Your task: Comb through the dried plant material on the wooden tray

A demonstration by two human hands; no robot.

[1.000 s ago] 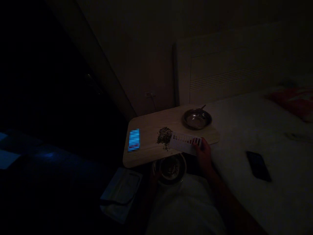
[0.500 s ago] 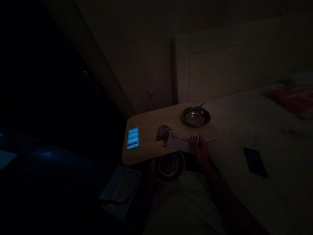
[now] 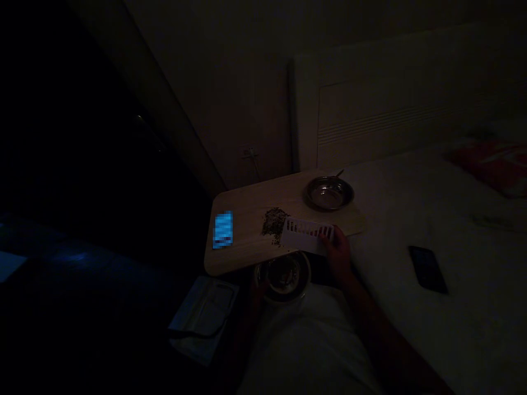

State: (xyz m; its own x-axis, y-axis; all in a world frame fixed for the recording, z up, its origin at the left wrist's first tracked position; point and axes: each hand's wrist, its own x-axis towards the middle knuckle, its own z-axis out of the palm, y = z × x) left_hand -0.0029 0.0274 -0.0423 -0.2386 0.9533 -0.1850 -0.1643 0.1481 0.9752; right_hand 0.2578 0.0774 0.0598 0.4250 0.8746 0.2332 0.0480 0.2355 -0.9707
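My right hand (image 3: 338, 251) is closed on the right end of a white plastic piece with a row of slots (image 3: 302, 239), its thumb on top. The piece's left end reaches the edge of a heap of small dark bits, like seeds or husks (image 3: 274, 221), on a light wooden tabletop (image 3: 242, 200). Below the table's near edge, a round metal bowl (image 3: 304, 285) sits at my lap with some bits that I cannot make out inside. My left hand (image 3: 260, 288) is at that bowl's left rim and appears to grip it; its fingers are mostly lost in the dark.
A second metal bowl (image 3: 349, 197) with a utensil handle at its rim stands at the table's back right. A lit phone (image 3: 223, 230) lies at the left. A dark phone (image 3: 427, 269) rests on the bed at right. A pale bag-like object (image 3: 201, 315) is below the table.
The view has shifted very slightly and looks darker. Both hands, the slotted piece and the bowls keep nearly the same places.
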